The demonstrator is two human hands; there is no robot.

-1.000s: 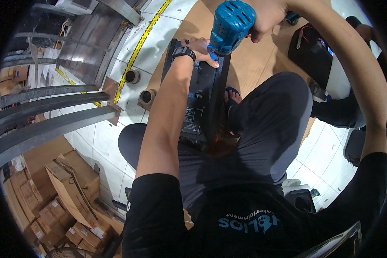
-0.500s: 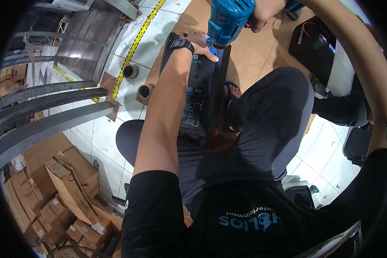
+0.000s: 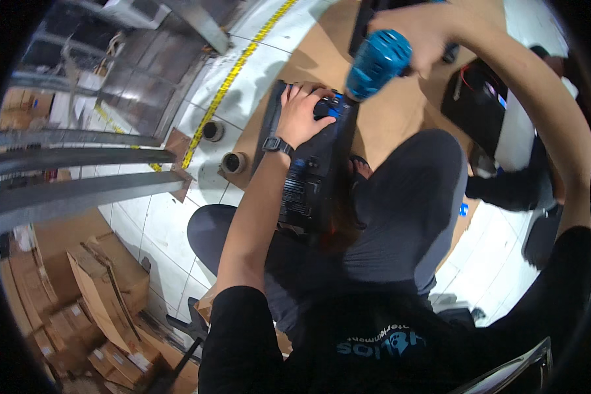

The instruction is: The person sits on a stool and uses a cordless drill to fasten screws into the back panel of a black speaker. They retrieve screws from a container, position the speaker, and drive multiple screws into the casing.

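A black box-shaped device (image 3: 299,190), with a printed panel and a blue part near its far end, lies lengthwise in front of my lap. My left hand (image 3: 303,115) rests over that far end, fingers laid across the panel and thumb stretched out beside the blue part. My right hand (image 3: 421,41) is wrapped round the handle of a teal cordless drill (image 3: 379,64). The drill slants down and to the left, its nose at the device's far right edge. Blur hides whether its tip touches a screw.
Brown cardboard (image 3: 400,108) lies under the device on white tiles. Two short tubes (image 3: 232,163) stand at its left, near yellow tape (image 3: 233,72) and a metal rack (image 3: 85,157). Cartons (image 3: 105,289) fill the lower left. Another person's dark-clothed leg (image 3: 512,180) is at the right.
The drill has gone from nearly upright to a slant, with its nose now at the device's right edge. My left hand lies further across the panel. The whole view has shifted.
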